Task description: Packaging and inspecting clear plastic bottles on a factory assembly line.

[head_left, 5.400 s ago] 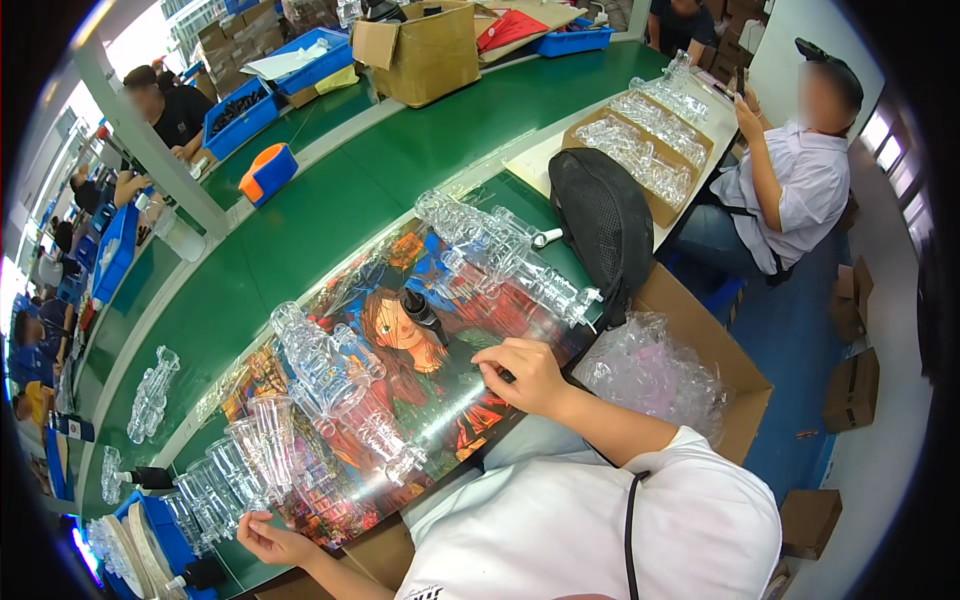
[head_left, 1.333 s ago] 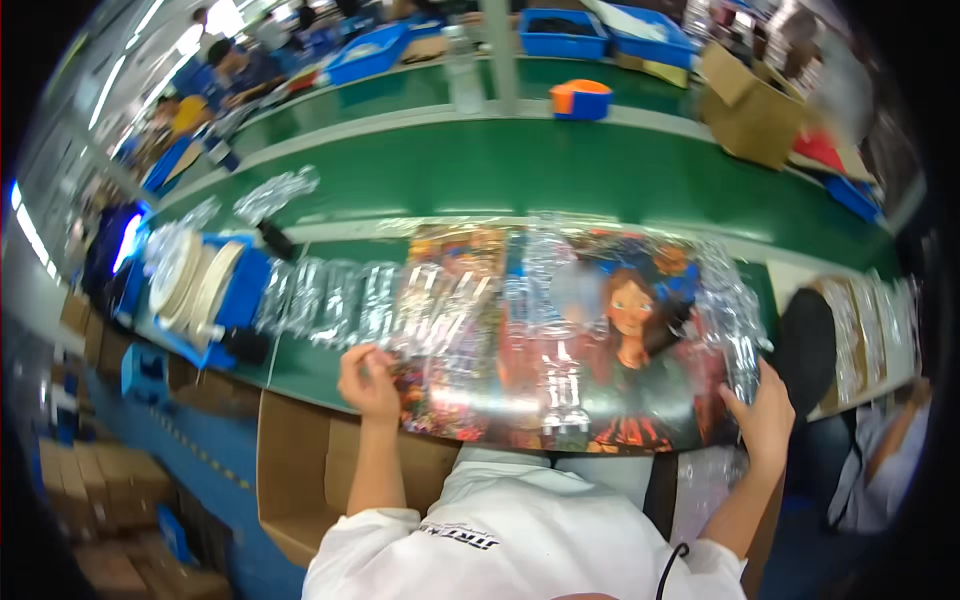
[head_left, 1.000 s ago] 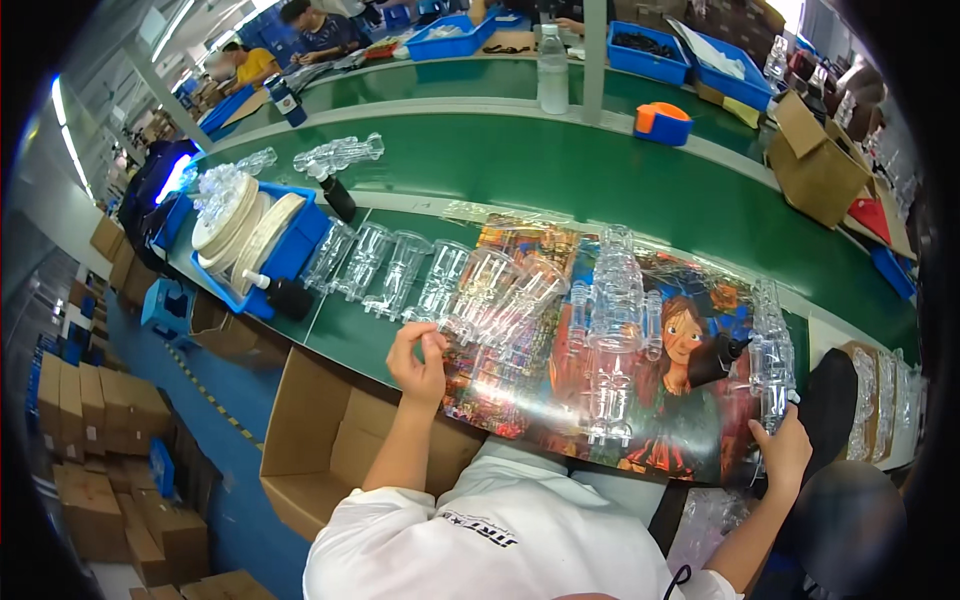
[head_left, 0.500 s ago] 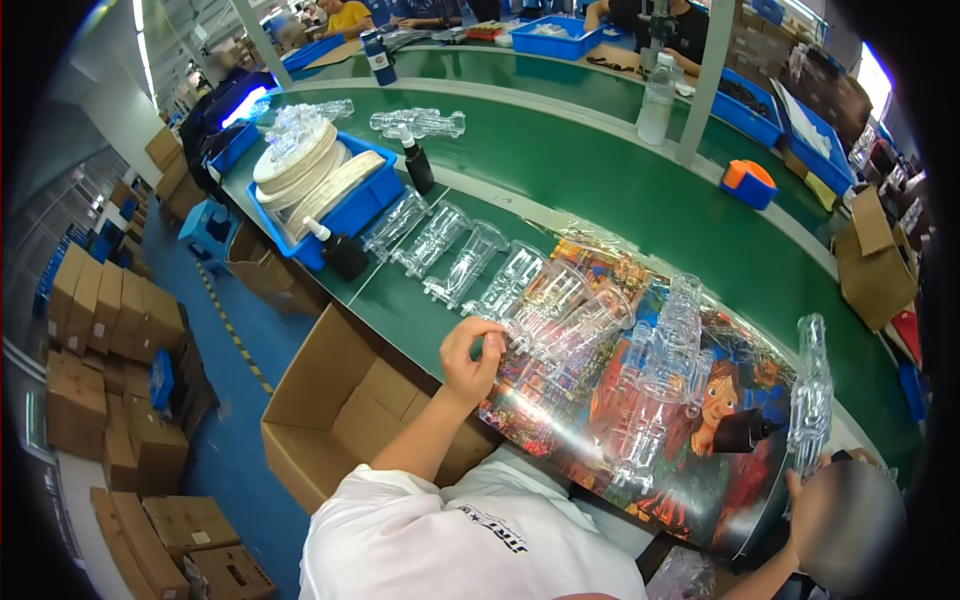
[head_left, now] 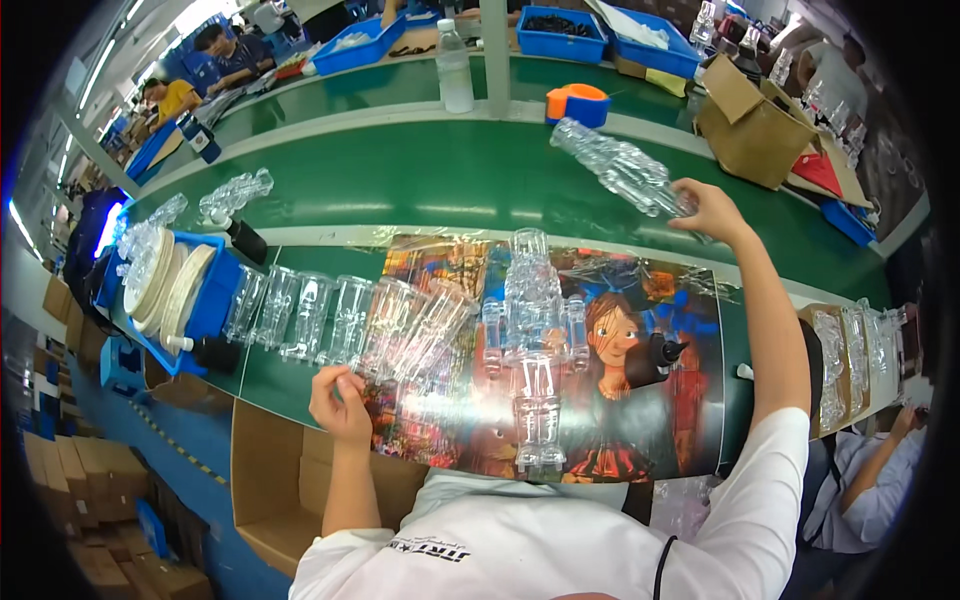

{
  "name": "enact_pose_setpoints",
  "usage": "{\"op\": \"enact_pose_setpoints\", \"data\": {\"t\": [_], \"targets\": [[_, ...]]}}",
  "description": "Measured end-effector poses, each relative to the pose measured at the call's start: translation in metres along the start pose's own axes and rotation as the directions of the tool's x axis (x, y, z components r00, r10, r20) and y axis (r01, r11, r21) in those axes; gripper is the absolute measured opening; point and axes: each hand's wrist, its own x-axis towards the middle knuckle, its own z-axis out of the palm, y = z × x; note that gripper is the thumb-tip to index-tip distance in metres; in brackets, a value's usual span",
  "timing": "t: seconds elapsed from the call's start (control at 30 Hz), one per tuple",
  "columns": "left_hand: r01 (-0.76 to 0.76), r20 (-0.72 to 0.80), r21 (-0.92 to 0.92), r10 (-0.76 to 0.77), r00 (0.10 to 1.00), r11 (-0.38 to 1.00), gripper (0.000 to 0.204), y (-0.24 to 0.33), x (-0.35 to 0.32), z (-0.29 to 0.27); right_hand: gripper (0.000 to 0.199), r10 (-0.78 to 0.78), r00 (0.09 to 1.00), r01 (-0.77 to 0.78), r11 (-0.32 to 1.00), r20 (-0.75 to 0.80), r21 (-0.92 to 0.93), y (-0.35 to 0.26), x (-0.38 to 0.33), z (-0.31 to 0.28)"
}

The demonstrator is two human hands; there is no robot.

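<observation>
Right hand [head_left: 712, 212] has its fingers wrapped round a stack of clear plastic shells [head_left: 622, 172] held over the green table [head_left: 420, 180], left hand [head_left: 340, 405], loosely curled and I think empty, rests by the row of clear shells [head_left: 330, 318], so I'm mid-placing and next needs a tidy set-down.

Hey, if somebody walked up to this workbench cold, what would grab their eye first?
Probably the big colourful cartoon poster lying on the green table, strewn with clear plastic pieces that glint in the light. Next, the right hand stretched out over the far side of the table, gripping a long stack of clear plastic pieces, while the left hand rests at the poster's near left edge.
</observation>
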Motion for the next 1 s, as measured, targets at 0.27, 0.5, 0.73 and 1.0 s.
{"op": "enact_pose_setpoints", "data": {"t": [0.27,0.5,0.73,1.0], "targets": [[0.009,0.02,0.065,-0.01,1.0,0.998,0.01,0.0,-0.006,-0.001,0.063,-0.162,0.979,0.186,0.955,0.12,-0.229,-0.008,0.057,0.012],[0.005,-0.026,0.044,-0.004,1.0,0.999,0.01,0.008,-0.005,0.001,0.073,-0.142,0.976,0.197,0.895,0.165,-0.399,-0.005,0.091,0.023],[0.033,-0.052,0.026,-0.032,0.998,0.999,0.009,0.014,-0.004,0.002,0.08,-0.022,0.981,0.101,0.905,0.192,-0.412,-0.015,0.089,0.036],[-0.001,-0.089,0.005,0.001,0.996,1.0,0.008,0.015,-0.001,0.004,0.067,-0.242,0.97,0.214,0.911,-0.035,-0.352,-0.024,0.044,-0.012]]}}
